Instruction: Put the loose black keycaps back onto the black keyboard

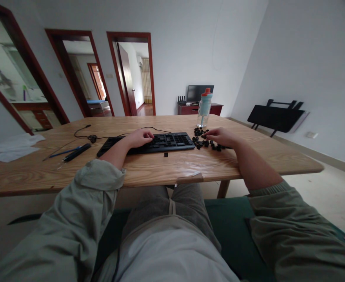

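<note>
A black keyboard (166,141) lies on the wooden table (149,166) in front of me. My left hand (140,138) rests on its left part with fingers curled down onto the keys. A pile of loose black keycaps (203,142) lies just right of the keyboard. My right hand (221,136) sits over that pile, fingers drawn together in a pinch at the caps; what it grips is too small to make out. One single keycap (166,154) lies in front of the keyboard.
A blue water bottle with an orange cap (204,107) stands behind the keycaps. A black tool and a blue pen (72,152) lie left of the keyboard, beside its cable (92,138). White paper (12,147) is at the far left. A folded black table (276,116) leans on the right wall.
</note>
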Action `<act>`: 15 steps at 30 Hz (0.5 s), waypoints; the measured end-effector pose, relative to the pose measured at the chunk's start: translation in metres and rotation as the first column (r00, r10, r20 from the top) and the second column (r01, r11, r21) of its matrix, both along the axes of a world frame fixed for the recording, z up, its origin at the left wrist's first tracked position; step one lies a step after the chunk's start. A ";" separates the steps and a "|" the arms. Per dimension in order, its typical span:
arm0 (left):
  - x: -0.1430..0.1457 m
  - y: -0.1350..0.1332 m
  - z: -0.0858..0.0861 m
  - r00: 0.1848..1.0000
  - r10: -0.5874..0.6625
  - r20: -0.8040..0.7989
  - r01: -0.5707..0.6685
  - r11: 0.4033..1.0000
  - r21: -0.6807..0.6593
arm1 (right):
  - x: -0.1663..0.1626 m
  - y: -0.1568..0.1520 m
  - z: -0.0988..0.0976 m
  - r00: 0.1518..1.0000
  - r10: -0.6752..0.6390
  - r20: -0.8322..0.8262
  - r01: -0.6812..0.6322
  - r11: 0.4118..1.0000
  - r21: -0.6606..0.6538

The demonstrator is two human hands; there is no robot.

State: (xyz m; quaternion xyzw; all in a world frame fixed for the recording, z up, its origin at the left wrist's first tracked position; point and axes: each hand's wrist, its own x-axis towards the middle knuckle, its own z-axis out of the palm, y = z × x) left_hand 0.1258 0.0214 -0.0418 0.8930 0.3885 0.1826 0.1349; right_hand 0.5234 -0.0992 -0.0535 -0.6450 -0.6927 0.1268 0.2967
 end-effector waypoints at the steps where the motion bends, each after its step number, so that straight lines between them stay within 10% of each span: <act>1: 0.000 0.000 0.000 1.000 0.003 0.000 -0.003 1.000 -0.001 | 0.000 0.000 0.000 1.000 -0.001 0.002 0.001 1.000 -0.003; 15: 0.001 -0.002 0.002 1.000 -0.006 0.005 0.006 1.000 -0.024 | 0.000 -0.006 -0.001 0.998 0.053 -0.034 -0.060 0.968 -0.242</act>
